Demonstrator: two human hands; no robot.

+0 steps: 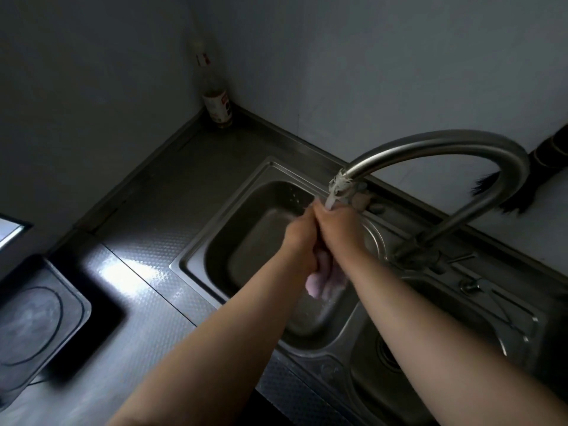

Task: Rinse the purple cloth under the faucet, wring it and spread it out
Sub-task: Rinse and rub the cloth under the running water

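Both of my hands are pressed together over the left sink basin (233, 241), just under the spout of the curved steel faucet (430, 146). My left hand (299, 235) and my right hand (336, 226) are both closed on the pale purple cloth (322, 281). A bunched end of the cloth hangs out below my wrists. Most of the cloth is hidden between my palms. Water at the spout is hard to make out.
A second basin with a drain (390, 355) lies to the right. A bottle (216, 96) stands in the back corner of the steel counter. A black hob (33, 321) sits at the left. A dark brush (516, 195) lies behind the faucet.
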